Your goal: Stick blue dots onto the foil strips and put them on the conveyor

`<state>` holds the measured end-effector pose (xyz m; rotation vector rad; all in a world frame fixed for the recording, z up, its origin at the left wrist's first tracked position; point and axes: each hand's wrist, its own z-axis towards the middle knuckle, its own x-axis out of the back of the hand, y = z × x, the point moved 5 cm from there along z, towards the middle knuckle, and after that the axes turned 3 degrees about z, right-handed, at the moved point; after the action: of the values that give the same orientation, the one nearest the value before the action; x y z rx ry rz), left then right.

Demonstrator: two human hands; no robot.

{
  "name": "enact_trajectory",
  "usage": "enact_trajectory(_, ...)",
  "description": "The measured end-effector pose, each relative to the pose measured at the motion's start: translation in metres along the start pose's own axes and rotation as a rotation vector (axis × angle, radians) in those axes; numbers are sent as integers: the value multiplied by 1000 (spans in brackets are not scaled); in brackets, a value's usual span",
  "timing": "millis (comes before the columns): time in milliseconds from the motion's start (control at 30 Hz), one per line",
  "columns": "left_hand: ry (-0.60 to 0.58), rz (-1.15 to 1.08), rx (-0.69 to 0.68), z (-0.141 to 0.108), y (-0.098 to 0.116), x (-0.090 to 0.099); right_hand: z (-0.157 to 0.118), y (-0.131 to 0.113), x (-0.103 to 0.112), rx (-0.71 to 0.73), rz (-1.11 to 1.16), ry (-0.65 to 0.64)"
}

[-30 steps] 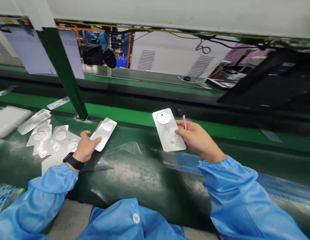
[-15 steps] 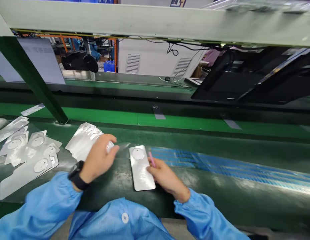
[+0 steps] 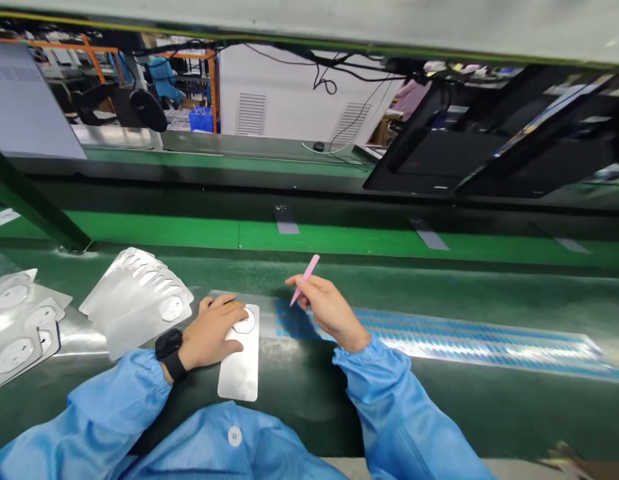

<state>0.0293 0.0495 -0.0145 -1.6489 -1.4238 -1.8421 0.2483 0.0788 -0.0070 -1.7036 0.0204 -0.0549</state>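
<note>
Pressing foil card onto green belt with flat open left hand; right hand pinched pink pointed tool near card

Past your table's far edge: white vented cabinet, blue crate, black mouse, black screens, hanging paper sheet.

Left hand pressing down, right hand raised, pinching
</note>
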Motion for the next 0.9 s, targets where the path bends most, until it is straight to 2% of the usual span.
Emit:
enact_trajectory(100,3,-21,-19,-1,0,-4,5,19,-7,-103,-11,-62)
enact_trajectory(233,36,-40,-80,-4,-1,-7,4,30,0,-112,2,-25)
enact_trajectory(467,14,-33,-118,-5,-1,-10,6,35,7,-135,-133,-11)
enact_trajectory(633,49,-20,-170,-6,3,-7,6,37,11,-145,-126,5)
enact_trajectory(900,55,-14,-172,-5,3,-8,9,31,5,-154,-156,1)
